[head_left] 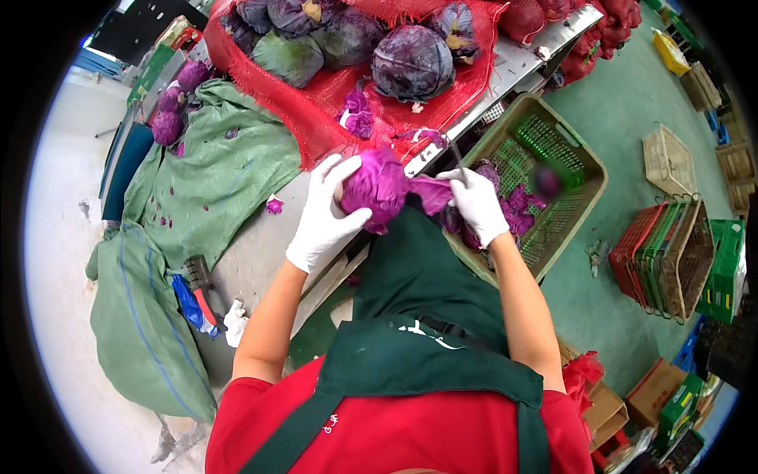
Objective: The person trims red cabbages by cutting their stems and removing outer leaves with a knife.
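Observation:
A purple cabbage point(374, 188) sits in my gloved left hand point(325, 209), whose fingers and thumb wrap its left side. In my gloved right hand point(478, 204) is a slim, dark-bladed knife point(455, 152), its blade pointing away from me. The same hand pinches a loose purple leaf point(431, 193) that stretches from the cabbage's right side. Below and right of that hand, a green plastic crate point(583, 207) holds torn purple leaves point(517, 212). A blurred dark purple piece point(545, 182) shows over the crate.
Whole cabbages point(413, 63) lie on a red mesh sack point(272, 110) on the metal table ahead. Green woven cloth point(237, 150) covers the left side, with a red-handled tool point(207, 304) nearby. Stacked crates point(662, 257) stand on the floor at right.

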Demonstrator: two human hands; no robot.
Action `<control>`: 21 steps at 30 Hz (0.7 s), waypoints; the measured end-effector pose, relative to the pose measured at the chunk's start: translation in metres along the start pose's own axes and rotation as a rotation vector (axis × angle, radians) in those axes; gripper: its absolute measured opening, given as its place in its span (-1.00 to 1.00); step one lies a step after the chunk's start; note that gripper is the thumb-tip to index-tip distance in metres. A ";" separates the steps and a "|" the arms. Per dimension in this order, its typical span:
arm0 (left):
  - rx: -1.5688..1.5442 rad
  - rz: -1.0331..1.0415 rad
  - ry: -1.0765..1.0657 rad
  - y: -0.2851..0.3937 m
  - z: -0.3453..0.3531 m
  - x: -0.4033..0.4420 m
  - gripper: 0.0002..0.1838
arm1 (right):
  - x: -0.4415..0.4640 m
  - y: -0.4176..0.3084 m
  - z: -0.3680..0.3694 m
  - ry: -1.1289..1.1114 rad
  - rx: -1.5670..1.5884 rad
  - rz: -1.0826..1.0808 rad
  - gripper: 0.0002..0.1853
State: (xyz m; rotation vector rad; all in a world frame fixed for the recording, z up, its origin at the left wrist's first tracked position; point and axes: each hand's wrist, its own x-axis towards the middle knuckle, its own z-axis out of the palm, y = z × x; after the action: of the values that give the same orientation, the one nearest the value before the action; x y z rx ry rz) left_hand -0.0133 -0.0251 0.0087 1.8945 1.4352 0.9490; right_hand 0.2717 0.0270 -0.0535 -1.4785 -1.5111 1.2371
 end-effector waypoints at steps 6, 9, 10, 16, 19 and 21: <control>0.003 -0.020 0.010 0.009 0.008 0.006 -0.05 | -0.012 0.016 -0.044 0.205 -0.424 0.102 -0.77; 0.104 -0.011 0.048 0.014 0.022 0.012 0.02 | -0.027 -0.031 -0.039 0.226 -0.586 -0.059 -0.53; 0.071 0.005 0.077 0.011 0.029 0.012 0.02 | -0.029 -0.048 -0.031 0.156 -0.447 -0.151 -0.45; 0.269 0.024 -0.001 0.032 0.031 0.017 -0.04 | -0.018 -0.083 0.010 -0.045 -0.222 -0.359 -0.40; 0.249 -0.017 -0.006 0.028 0.027 0.018 -0.04 | -0.012 -0.076 0.002 -0.099 -0.262 -0.411 -0.54; 0.250 0.016 0.015 0.027 0.025 0.016 -0.06 | -0.005 -0.064 0.000 -0.008 -0.321 -0.491 -0.64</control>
State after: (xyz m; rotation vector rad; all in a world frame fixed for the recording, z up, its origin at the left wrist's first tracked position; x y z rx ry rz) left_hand 0.0251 -0.0171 0.0183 2.0834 1.6129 0.8235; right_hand 0.2511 0.0281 0.0076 -1.1794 -1.9951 0.7344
